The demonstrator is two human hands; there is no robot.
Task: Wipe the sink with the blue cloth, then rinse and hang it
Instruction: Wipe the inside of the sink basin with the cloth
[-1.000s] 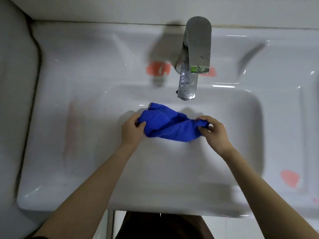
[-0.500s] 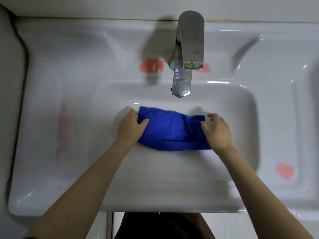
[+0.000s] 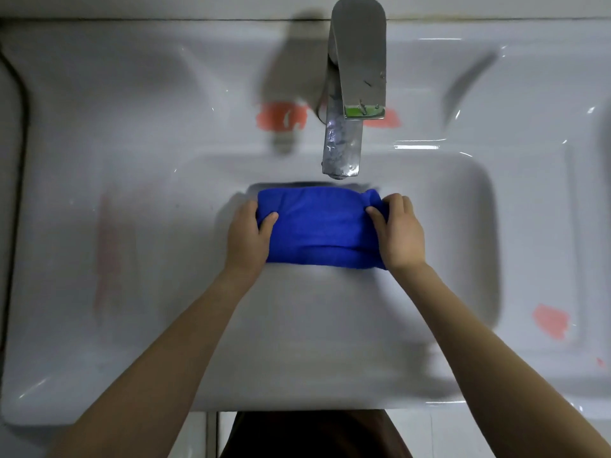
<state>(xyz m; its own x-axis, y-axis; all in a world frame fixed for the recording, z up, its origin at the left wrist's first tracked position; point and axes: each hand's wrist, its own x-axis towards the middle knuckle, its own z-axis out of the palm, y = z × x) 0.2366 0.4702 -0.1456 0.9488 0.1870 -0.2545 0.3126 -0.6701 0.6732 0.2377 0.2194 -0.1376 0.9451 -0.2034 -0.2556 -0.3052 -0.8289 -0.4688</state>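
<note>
- The blue cloth [image 3: 317,229] lies folded into a broad band in the middle of the sink [image 3: 99,166] basin, just on the near side of the tap [image 3: 350,94] spout. It looks to be resting on or just above the basin floor; which, I cannot tell.
- The left hand [image 3: 246,238] grips the cloth's left end, thumb laid on top and fingers curled round the edge.
- The right hand [image 3: 401,236] grips the right end, where the fabric bunches, with its thumb on top and fingers wrapped over the far corner.
- The cloth is drawn fairly flat between the two hands.
- No water shows at the spout, and the cloth does not look dripping.
- Pinkish smears sit on the sink rim: one at the tap's base [image 3: 281,115], one on the near right ledge [image 3: 550,320], and a faint streak on the left ledge [image 3: 105,259].
- Judgement: this is the wiping stage at its start, with the cloth being squared into a pad; rinsing and hanging are not yet due.
- The next move calls for pressing the pad flat on the porcelain and sweeping it over the basin, then up onto the ledges where the smears lie. One hand could do it, working round the tap's base without snagging.
</note>
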